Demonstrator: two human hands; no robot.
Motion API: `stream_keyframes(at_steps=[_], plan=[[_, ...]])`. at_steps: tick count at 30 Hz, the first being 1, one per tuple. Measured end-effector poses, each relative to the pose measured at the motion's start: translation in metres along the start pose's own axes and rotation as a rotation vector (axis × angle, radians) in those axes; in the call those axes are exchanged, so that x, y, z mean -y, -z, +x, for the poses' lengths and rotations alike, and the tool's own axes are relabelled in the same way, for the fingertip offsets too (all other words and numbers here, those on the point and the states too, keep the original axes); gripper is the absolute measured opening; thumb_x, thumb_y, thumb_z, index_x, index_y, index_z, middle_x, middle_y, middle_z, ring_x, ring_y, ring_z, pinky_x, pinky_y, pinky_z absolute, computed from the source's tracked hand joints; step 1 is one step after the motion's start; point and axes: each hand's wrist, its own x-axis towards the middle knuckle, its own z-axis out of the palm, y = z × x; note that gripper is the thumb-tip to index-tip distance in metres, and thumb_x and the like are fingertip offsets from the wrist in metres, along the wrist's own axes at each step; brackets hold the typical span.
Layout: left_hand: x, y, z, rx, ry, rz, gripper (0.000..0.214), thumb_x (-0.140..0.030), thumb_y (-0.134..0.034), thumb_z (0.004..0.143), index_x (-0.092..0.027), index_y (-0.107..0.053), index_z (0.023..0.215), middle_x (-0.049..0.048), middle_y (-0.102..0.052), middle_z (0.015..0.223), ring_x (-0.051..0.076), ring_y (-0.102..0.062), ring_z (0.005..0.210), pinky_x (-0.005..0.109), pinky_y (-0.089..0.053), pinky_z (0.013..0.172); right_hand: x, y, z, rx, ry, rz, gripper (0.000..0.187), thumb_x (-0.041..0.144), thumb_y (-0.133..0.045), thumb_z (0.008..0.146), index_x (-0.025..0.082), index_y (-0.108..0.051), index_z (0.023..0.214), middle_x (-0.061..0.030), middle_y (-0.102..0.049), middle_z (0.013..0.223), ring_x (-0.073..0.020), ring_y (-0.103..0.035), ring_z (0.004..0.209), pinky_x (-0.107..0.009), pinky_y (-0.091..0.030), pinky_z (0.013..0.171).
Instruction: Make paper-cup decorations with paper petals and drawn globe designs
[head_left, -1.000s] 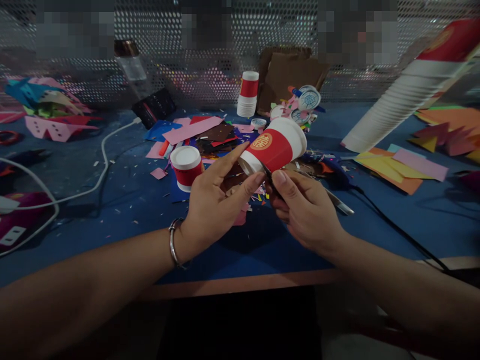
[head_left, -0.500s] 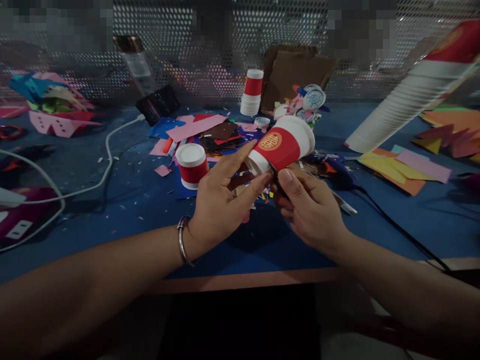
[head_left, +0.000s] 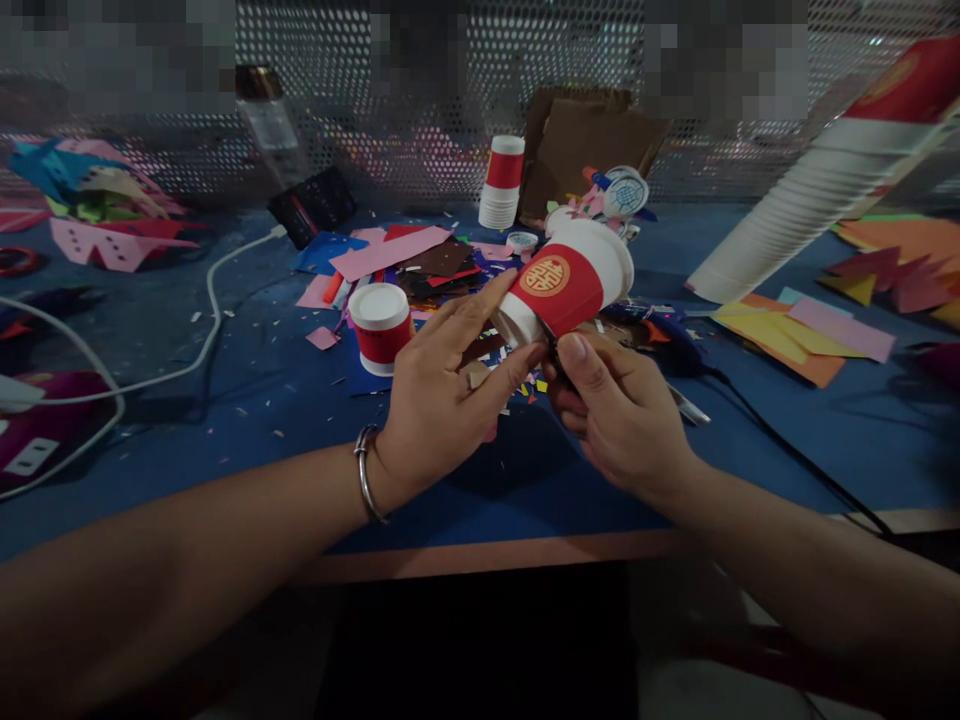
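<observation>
My left hand (head_left: 442, 400) grips the narrow bottom end of a red and white paper cup (head_left: 568, 282) with a gold emblem. The cup is tilted, with its mouth pointing up and to the right. My right hand (head_left: 619, 415) is closed just under the cup's base. Its thumb presses a small dark tool (head_left: 553, 352) against the cup. I cannot make out what the tool is. A steel bangle (head_left: 367, 487) sits on my left wrist. Both hands hover above a blue table (head_left: 247, 400).
An upturned red and white cup (head_left: 379, 326) stands left of my hands. Paper scraps (head_left: 420, 262) lie behind it, with a short cup stack (head_left: 501, 182) further back. A long cup stack (head_left: 817, 180) leans at right over coloured sheets (head_left: 810, 335). A white cable (head_left: 210, 310) and a black cable (head_left: 787, 440) cross the table.
The cup has risen a little and moved right, tilting more upright. Both hands followed it slightly to the right and kept their grips.
</observation>
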Motion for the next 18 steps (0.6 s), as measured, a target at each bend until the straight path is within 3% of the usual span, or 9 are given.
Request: stream_keyframes(at_steps=[6, 14, 18], plan=[[0.0008, -0.0013, -0.0010, 0.002, 0.037, 0.002, 0.046, -0.035, -0.078, 0.099, -0.026, -0.071, 0.143, 0.0091, -0.077, 0.138, 0.024, -0.074, 0.125, 0.041, -0.062, 0.110, -0.0005, -0.0030, 0.0031, -0.013, -0.051, 0.035, 0.056, 0.073, -0.082, 0.083, 0.022, -0.057, 0.077, 0.0051, -0.043, 0.065, -0.0067, -0.035, 0.052, -0.020, -0.020, 0.040], [-0.0042, 0.0040, 0.0034, 0.010, -0.110, 0.118, 0.051, -0.030, -0.078, 0.098, -0.026, -0.067, 0.148, 0.0099, -0.075, 0.141, 0.026, -0.071, 0.129, 0.042, -0.059, 0.114, -0.0005, -0.0001, -0.0032, -0.037, -0.009, -0.002, 0.055, 0.072, -0.079, 0.087, 0.022, -0.058, 0.077, 0.0029, -0.049, 0.067, -0.0074, -0.039, 0.053, -0.021, -0.023, 0.040], [0.0012, 0.0020, 0.0039, 0.013, -0.068, -0.023, 0.054, -0.033, -0.079, 0.098, -0.027, -0.065, 0.150, 0.0097, -0.072, 0.147, 0.027, -0.071, 0.131, 0.044, -0.061, 0.114, -0.0001, -0.0012, -0.0010, -0.016, 0.007, -0.011, 0.054, 0.072, -0.076, 0.089, 0.022, -0.058, 0.077, 0.0030, -0.049, 0.067, -0.0075, -0.038, 0.053, -0.021, -0.023, 0.040]])
